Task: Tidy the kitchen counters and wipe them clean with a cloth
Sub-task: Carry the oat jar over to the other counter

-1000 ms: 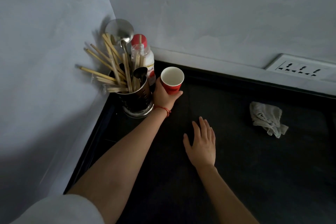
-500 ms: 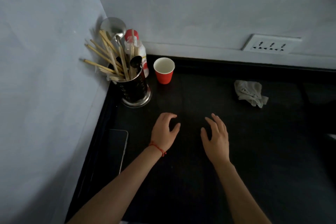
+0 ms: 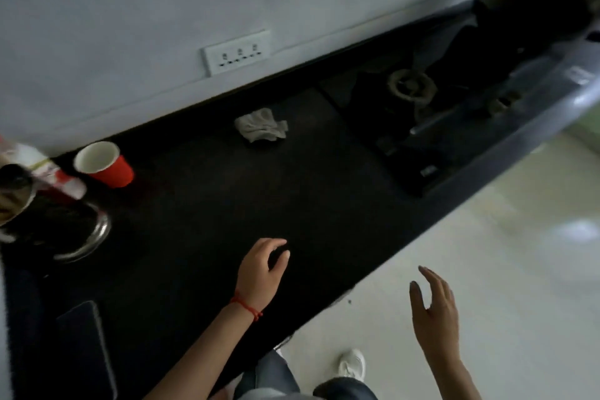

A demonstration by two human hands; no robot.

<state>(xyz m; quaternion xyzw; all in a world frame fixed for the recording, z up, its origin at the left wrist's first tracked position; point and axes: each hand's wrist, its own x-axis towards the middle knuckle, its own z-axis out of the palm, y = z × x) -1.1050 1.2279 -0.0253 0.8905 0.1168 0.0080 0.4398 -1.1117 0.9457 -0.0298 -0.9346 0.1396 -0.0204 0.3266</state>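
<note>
Frame was tilted and motion-blurred. Left hand (image 3: 259,273) hovered over the dark counter (image 3: 211,204), fingers loosely curled, grip holding nothing; a red string bracelet (image 3: 246,305) sat at its wrist. Right hand (image 3: 433,308) was off the counter's front edge, above the pale floor (image 3: 503,286), fingers spread and relaxed, grip released. Whether the left hand touched the surface could not be told.

The crumpled white cloth (image 3: 261,125) lay on the counter near the back wall, well apart from both hands, below the wall socket (image 3: 237,52). A red paper cup (image 3: 104,164) stood upright at the back left, just beside a red-and-white bottle (image 3: 48,172), which was blurred. A metal utensil holder (image 3: 55,230) sat in front of the bottle at the frame's left edge, contents too blurred to name. A dark phone (image 3: 84,351) lay flat near the front left of the counter. To the right of the cloth was a gas hob (image 3: 412,88) set into the counter, with a dark pot (image 3: 526,6) at the far end. A white shoe (image 3: 352,364) and jeans showed at the bottom.
</note>
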